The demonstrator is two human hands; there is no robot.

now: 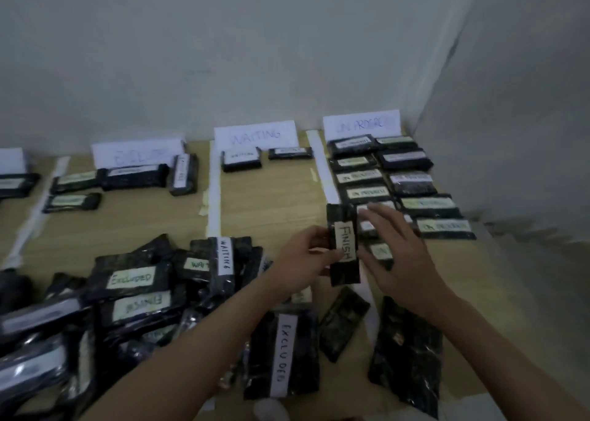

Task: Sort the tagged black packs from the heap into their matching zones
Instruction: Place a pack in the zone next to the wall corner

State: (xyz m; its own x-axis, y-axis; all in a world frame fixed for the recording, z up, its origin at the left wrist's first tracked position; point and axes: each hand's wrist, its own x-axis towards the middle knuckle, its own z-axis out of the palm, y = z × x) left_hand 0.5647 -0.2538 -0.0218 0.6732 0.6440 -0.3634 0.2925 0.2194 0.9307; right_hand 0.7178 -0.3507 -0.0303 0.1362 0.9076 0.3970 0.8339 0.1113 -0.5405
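Now the left hand (308, 253) pinches the FINISH pack (344, 245) just in front of the ON PROGRESS sign (361, 126); the right hand (396, 251) hovers open beside it. It looks light, soft and crinkly; hold its edges.

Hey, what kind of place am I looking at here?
Probably a makeshift sorting desk in a plain room: a wooden table against a bare wall, taped zones with handwritten signs like WAITING, and tagged black packs.
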